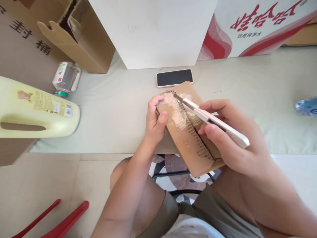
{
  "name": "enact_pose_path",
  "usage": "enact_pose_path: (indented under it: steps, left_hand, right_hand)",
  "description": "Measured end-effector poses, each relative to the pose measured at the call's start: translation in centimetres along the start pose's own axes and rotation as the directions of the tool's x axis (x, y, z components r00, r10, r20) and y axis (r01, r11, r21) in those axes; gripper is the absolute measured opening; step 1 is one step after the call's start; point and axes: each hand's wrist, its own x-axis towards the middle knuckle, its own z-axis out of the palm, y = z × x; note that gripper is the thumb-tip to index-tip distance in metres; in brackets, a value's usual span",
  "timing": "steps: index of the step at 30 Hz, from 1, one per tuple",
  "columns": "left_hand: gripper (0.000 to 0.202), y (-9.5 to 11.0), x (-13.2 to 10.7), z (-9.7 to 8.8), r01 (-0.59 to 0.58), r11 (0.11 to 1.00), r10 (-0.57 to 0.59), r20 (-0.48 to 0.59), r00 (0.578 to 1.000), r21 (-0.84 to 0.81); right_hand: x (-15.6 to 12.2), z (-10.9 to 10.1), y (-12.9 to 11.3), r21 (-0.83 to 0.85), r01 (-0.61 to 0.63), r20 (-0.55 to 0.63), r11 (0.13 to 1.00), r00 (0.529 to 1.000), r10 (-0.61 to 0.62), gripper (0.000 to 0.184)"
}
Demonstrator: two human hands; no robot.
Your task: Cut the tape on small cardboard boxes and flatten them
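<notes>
My left hand (156,118) grips the left edge of a small brown cardboard box (182,142), thumb on top and fingers at its far corner. The box is tilted over the front edge of a pale surface, above my lap. Its top has torn paper patches and a long slit showing corrugated ribs. In my right hand (230,132) is a white utility knife (215,120), held with its blade out. The blade's tip touches or nearly touches the box near the far end of the slit. My right fingertips are close to the slit.
A smartphone (174,78) lies just beyond the box. Behind it stand a white box (158,33) and a red-and-white carton (247,33). At left are a pale yellow jug (39,109), a clear bottle (66,79) and an open carton (91,43). A water bottle (307,106) lies at right.
</notes>
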Motion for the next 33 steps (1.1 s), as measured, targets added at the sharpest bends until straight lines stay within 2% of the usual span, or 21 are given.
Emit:
enact_pose_path:
  steps: [3, 10, 18, 25, 28, 33]
  left_hand:
    - [0.051, 0.30, -0.04, 0.01, 0.036, 0.997, -0.037, -0.024, 0.999, -0.061]
    - [0.051, 0.55, -0.06, 0.06, 0.034, 0.998, -0.035, -0.034, 0.999, -0.044]
    - [0.047, 0.87, -0.02, -0.06, 0.057, 0.995, -0.059, -0.022, 0.998, -0.081]
    - [0.049, 0.53, -0.03, 0.00, 0.051, 0.994, -0.054, -0.033, 0.998, -0.093]
    - [0.048, 0.59, -0.03, 0.00, 0.047, 0.996, -0.049, -0.024, 0.998, -0.076]
    - [0.051, 0.74, -0.04, -0.01, 0.066, 0.994, -0.068, -0.018, 0.998, -0.093]
  right_hand:
    - [0.07, 0.02, -0.15, -0.005, -0.020, -0.035, 1.000, 0.999, 0.020, 0.021]
    - [0.43, 0.08, -0.41, -0.078, -0.022, -0.056, 0.997, 0.998, 0.018, 0.023]
    - [0.07, 0.13, -0.12, 0.008, -0.034, -0.092, 0.999, 0.995, 0.035, 0.015]
    - [0.36, 0.24, -0.56, -0.123, 0.047, -0.039, 0.991, 0.998, -0.052, 0.019]
    - [0.30, 0.33, -0.46, -0.114, 0.079, -0.050, 0.990, 0.995, -0.085, 0.019]
    - [-0.16, 0.33, -0.19, -0.072, 0.065, -0.087, 0.995, 0.994, -0.071, 0.018]
